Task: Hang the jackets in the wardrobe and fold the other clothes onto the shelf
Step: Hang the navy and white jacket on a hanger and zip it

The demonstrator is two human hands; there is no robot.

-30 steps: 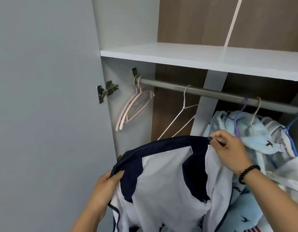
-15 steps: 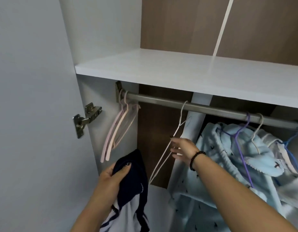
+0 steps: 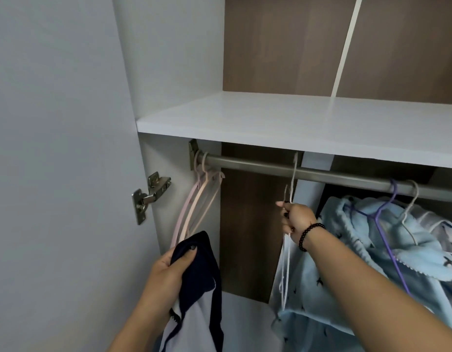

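Note:
My left hand (image 3: 166, 273) grips the dark collar of a navy and white jacket (image 3: 197, 295), which hangs down at the lower left. My right hand (image 3: 294, 221), with a bead bracelet at the wrist, holds a white wire hanger (image 3: 286, 265) just below its neck. The hanger's hook is still over the grey metal rail (image 3: 334, 175). A light blue patterned garment (image 3: 372, 250) hangs on a purple hanger (image 3: 382, 219) to the right.
Pink and beige plastic hangers (image 3: 194, 212) hang at the rail's left end, close to the wardrobe side wall. A white shelf (image 3: 283, 123) runs above the rail. The open door (image 3: 55, 174) with its metal hinge (image 3: 150, 194) stands at left. More hung clothes crowd the right edge.
My right hand let go of the jacket, reached up to the white wire hanger and closed round it. The jacket dropped to hang from my left hand alone. The view tilted upward.

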